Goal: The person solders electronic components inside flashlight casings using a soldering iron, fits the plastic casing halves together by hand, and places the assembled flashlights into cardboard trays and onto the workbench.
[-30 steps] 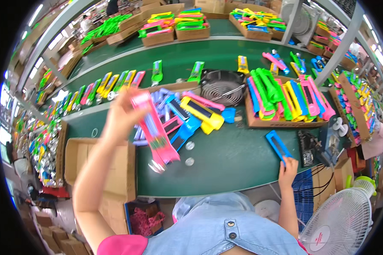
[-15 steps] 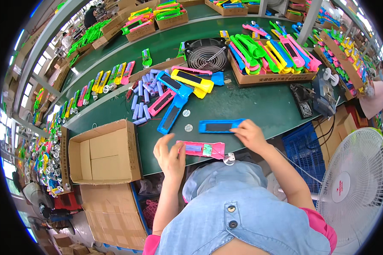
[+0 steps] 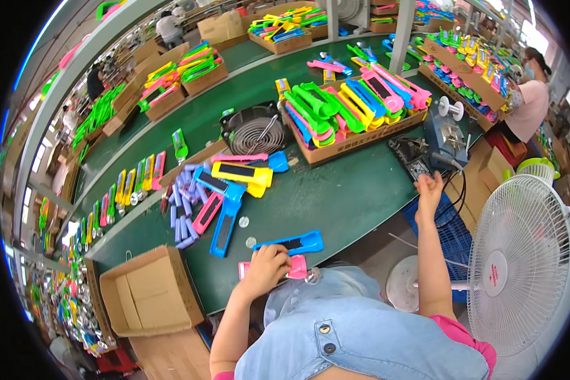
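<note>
On the bench's near edge lies a pink plastic casing [image 3: 296, 266], part of it covered by my left hand [image 3: 266, 271]. That hand's fingers are curled down over the casing, their tips hidden. Right behind them sits a blue casing [image 3: 307, 242] with a dark panel. A small round silvery part [image 3: 313, 275] is at the pink casing's right end. My right hand [image 3: 429, 192] is stretched out to the right with fingers apart and nothing visible in it. It is close to a black stand [image 3: 413, 161] and a grey-blue bench device [image 3: 446, 142] carrying a white spool [image 3: 451, 109].
Purple cylindrical cells [image 3: 182, 209] lie heaped beside blue, yellow and pink casings [image 3: 225, 215]. A carton of colourful casings [image 3: 361, 136] stands behind, near a black fan [image 3: 253, 130]. An open carton [image 3: 149, 291] is at left, a white fan [image 3: 519, 266] at right. Another person [image 3: 529, 104] stands far right.
My right hand has left the blue casing and reached right toward the black stand. My left hand has moved over the pink casing, fingers curling. The whole view has shifted toward the right.
</note>
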Demonstrator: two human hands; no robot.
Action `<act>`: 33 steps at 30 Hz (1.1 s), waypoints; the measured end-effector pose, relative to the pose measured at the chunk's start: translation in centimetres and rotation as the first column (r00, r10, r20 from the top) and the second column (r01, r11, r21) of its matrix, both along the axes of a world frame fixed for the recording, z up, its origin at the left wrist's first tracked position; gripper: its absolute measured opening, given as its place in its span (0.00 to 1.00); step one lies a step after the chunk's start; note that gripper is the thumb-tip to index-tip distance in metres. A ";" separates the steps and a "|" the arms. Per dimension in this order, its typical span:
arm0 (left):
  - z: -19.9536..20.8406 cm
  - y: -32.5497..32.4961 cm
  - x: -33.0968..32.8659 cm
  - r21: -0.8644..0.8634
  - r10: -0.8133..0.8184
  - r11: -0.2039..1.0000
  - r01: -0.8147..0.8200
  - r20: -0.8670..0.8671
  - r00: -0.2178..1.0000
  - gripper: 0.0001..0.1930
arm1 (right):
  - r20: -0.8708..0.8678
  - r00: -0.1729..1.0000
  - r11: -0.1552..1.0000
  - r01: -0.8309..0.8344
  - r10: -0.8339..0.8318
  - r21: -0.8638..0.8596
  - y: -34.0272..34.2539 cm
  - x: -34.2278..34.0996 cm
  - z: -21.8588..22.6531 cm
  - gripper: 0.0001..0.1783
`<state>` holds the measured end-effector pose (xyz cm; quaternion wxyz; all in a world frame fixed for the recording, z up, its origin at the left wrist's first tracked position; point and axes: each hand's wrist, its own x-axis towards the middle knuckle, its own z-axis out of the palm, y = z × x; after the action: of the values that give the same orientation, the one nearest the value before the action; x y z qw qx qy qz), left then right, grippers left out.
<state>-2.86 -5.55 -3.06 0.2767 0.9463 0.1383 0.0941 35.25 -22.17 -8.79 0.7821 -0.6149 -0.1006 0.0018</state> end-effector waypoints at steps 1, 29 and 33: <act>0.1 -0.4 -0.2 0.001 0.028 1.000 -0.028 0.003 1.000 0.05 | 0.023 1.000 1.000 0.014 -0.014 0.005 0.4 0.5 1.4 0.34; -0.3 0.9 0.6 -0.655 0.322 0.750 -0.087 0.246 0.914 0.09 | 0.323 0.496 0.590 -0.714 0.806 -0.377 6.2 -11.1 6.0 0.13; -0.3 0.3 -0.4 -0.618 0.419 0.765 -0.179 0.268 0.868 0.08 | 0.409 0.149 0.414 -0.584 0.900 -0.698 9.9 -13.8 2.9 0.17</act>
<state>-3.23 -5.22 -3.36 0.5516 0.7442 0.2542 0.2782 21.45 -12.31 -5.87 0.4129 -0.5508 -0.7067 0.1636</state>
